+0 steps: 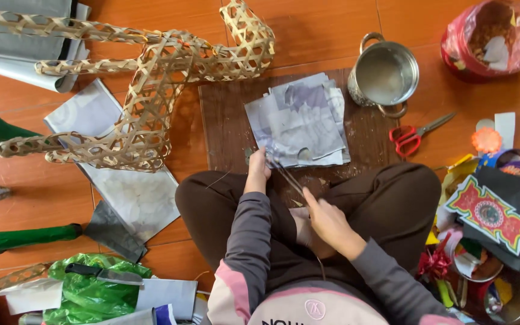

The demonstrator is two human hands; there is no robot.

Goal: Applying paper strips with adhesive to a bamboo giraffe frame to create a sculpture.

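Note:
I sit cross-legged on an orange wooden floor. My left hand (pixel 257 170) is closed on the far end of a thin bamboo sliver (pixel 289 178), at the near edge of a stack of grey paper squares (pixel 301 120) on a dark wooden board (pixel 227 129). My right hand (pixel 327 221) pinches the sliver's near end above my lap. The sliver runs slantwise between the two hands.
A woven bamboo frame (pixel 151 96) lies at the upper left over grey paper sheets (pixel 136 192). A steel pot (pixel 385 75) and red-handled scissors (pixel 413 135) sit beyond the board. A red bag (pixel 492 39), coloured paper cut-outs (pixel 489 213) and a green plastic bag (pixel 91 289) surround me.

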